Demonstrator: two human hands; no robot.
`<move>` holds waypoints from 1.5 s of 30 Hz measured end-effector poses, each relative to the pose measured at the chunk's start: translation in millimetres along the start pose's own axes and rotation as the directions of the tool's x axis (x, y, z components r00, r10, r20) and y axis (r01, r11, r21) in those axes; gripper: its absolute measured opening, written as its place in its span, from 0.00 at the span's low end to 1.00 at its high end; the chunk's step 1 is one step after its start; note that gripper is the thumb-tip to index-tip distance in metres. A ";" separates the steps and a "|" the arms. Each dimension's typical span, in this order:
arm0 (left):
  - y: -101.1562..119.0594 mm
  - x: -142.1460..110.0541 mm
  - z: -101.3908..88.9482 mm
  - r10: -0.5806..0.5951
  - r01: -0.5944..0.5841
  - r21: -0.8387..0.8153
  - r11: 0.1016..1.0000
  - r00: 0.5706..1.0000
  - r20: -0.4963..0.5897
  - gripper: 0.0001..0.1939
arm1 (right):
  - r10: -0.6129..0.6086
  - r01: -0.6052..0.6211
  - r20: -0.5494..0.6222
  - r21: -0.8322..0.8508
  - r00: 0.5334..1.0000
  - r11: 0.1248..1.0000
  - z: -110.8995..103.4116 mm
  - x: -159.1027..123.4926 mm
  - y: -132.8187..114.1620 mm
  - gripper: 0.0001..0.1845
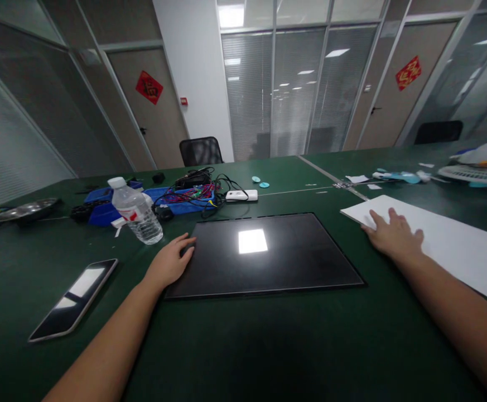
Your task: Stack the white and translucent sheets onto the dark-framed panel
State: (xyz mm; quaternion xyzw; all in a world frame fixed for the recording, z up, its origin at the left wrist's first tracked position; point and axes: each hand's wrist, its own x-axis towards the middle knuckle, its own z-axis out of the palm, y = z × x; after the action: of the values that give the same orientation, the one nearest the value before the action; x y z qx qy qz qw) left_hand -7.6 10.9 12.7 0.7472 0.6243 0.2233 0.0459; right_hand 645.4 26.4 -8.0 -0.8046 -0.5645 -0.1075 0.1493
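Observation:
A flat black screen panel (pixel 264 268) lies face up on the green table in front of me, a ceiling light mirrored in it. At its left edge rests my left hand (pixel 172 261), fingers apart and fingertips over the rim. My right hand (pixel 396 234) is spread on the left end of a white board or sheet (pixel 448 240) at the right, gripping nothing. Left of my left hand stands a clear water bottle (pixel 136 212) with a white cap. Nearer to me on that side, a phone (pixel 76 298) lies flat, screen up.
Behind the panel, a blue tray (pixel 184 206) holds tangled wires, with a white device (pixel 242 195) beside it. Blue bins (pixel 103 213) stand behind the bottle. White and light-blue items (pixel 477 167) lie at the far right. A black chair (pixel 201 151) stands beyond the table.

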 end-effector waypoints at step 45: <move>21.7 -17.3 2.7 0.005 0.003 -0.156 0.988 0.999 0.051 0.27 | -0.855 0.778 0.061 0.385 0.514 0.496 -50.9 -76.5 -128.4 0.29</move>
State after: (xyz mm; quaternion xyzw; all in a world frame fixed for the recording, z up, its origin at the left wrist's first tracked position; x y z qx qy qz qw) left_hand 11.1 -9.7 13.1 0.7472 0.6031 0.2520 0.1201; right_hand 498.5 -18.1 28.5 -0.4092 -0.9024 0.0240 0.1330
